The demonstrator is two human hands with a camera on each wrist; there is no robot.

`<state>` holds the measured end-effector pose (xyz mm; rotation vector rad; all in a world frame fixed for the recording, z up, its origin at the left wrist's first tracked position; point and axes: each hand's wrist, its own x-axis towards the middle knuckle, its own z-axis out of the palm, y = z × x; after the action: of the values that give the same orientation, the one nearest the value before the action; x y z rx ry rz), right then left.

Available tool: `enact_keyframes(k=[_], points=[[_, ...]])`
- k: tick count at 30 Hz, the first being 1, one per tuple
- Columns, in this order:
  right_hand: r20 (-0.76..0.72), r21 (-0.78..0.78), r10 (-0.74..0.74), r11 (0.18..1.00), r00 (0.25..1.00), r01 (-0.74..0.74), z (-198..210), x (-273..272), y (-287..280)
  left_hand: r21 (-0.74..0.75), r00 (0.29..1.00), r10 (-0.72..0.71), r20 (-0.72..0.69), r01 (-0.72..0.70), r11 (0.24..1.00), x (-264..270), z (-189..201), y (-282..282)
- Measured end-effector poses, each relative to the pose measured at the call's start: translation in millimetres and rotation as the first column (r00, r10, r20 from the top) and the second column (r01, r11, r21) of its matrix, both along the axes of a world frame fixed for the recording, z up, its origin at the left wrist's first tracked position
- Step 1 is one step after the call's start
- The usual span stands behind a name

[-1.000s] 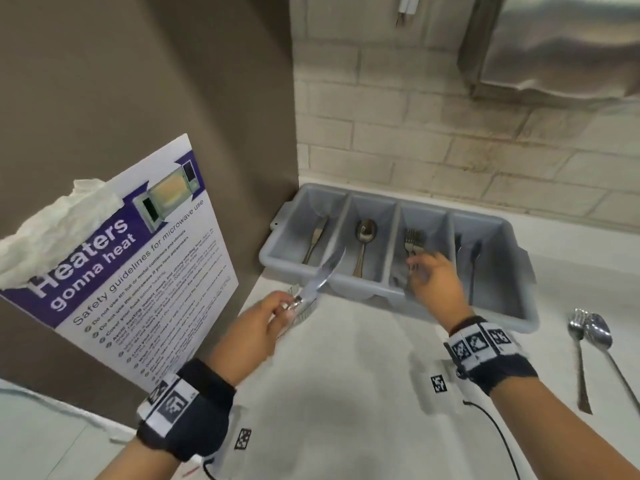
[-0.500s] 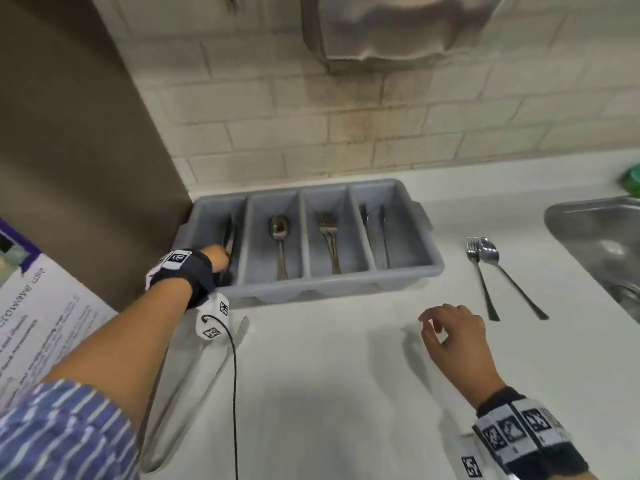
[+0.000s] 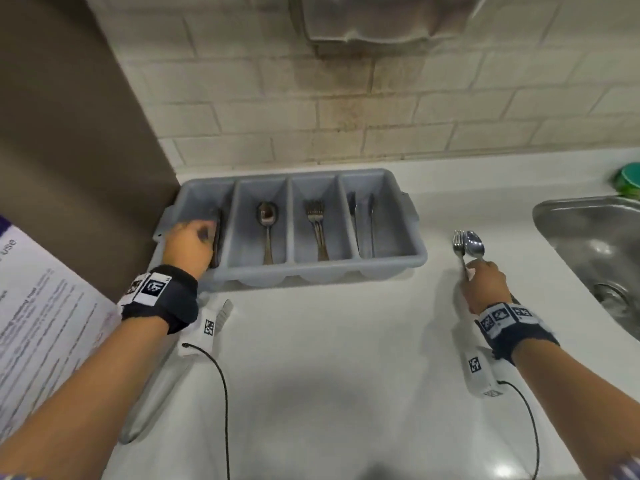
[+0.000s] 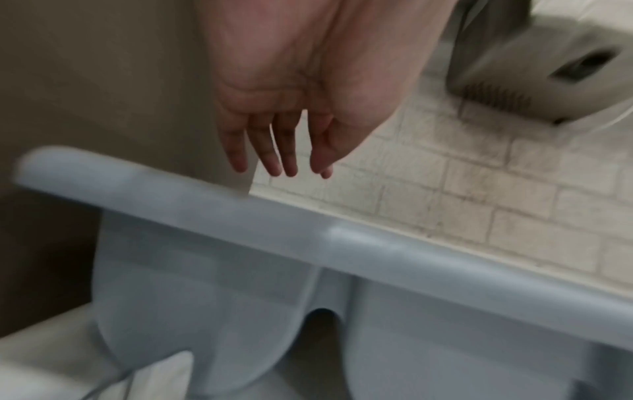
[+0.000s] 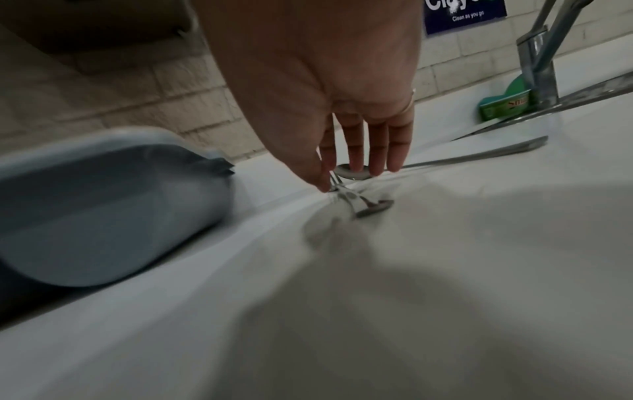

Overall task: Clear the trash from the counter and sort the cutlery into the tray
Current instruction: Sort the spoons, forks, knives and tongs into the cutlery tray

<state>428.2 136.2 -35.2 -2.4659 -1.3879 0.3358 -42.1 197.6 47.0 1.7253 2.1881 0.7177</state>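
Observation:
The grey cutlery tray [image 3: 391,268] [image 4: 308,230] [image 5: 103,211] stands against the tiled wall. Its four compartments hold knives [image 3: 218,237], a spoon [image 3: 266,216], forks [image 3: 315,220] and dark thin utensils [image 3: 362,220]. My left hand [image 3: 188,240] [image 4: 284,151] hovers over the leftmost compartment, fingers straight and holding nothing. To the right of the tray a fork [image 3: 459,239] [image 5: 342,193] and a spoon [image 3: 474,244] [image 5: 352,173] lie together on the white counter. My right hand [image 3: 483,285] [image 5: 329,178] is down on them, thumb and forefinger pinching the fork, other fingertips touching the spoon.
A steel sink [image 3: 588,244] lies at the right with a tap [image 5: 537,67] and a green sponge [image 3: 628,181] [image 5: 507,102] behind it. A brown panel [image 3: 86,133] and a leaning poster [image 3: 41,323] close off the left. A dispenser [image 3: 381,22] hangs above the tray.
My left hand carried a knife into the leftmost compartment and let it go. My right hand left the tray, crossed the counter and reached the fork and spoon.

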Motion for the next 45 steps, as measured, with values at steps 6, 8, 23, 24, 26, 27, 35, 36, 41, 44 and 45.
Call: enact_keyframes(k=[6,8,23,24,26,27,35,36,41,44,45], points=[[0.031,-0.051,-0.038,0.998,0.999,0.039,-6,-1,19,0.106,0.997,-0.076,0.02,0.073,0.992,2,-4,-91],[-0.004,-0.056,-0.072,0.996,0.997,0.072,-5,-2,22,0.072,0.998,-0.059,-0.017,0.06,0.996,-4,-20,-118],[-0.31,0.353,0.167,0.934,0.936,-0.05,90,-76,16,-0.349,0.973,0.189,-0.135,-0.225,0.91,-48,-86,-192],[-0.315,0.366,0.242,0.923,0.918,-0.118,98,-94,21,-0.353,0.974,0.19,-0.127,-0.223,0.909,-49,-87,-193],[-0.324,0.348,0.364,0.904,0.873,-0.248,105,-131,37,-0.348,0.976,0.203,-0.076,-0.217,0.912,-51,-87,-194],[-0.326,0.32,0.41,0.896,0.852,-0.309,105,-150,48,-0.342,0.977,0.209,-0.053,-0.214,0.915,-52,-86,-195],[-0.061,-0.078,0.531,0.842,0.845,-0.534,64,-251,106,-0.316,0.981,0.183,0.063,-0.154,0.936,-56,-74,-209],[-0.028,-0.105,0.529,0.842,0.848,-0.529,57,-256,107,-0.313,0.98,0.181,0.082,-0.148,0.938,-56,-69,-211],[-0.025,-0.192,0.609,0.776,0.793,-0.601,39,-259,107,-0.252,0.982,0.115,0.149,-0.074,0.965,-42,-33,-217],[-0.104,0.085,0.6,0.8,0.793,-0.594,48,-241,93,-0.166,0.942,-0.001,0.335,0.06,0.984,-19,1,-209],[-0.101,0.221,0.593,0.796,0.798,-0.563,52,-231,78,-0.135,0.916,-0.047,0.399,0.109,0.985,-9,12,-202]])
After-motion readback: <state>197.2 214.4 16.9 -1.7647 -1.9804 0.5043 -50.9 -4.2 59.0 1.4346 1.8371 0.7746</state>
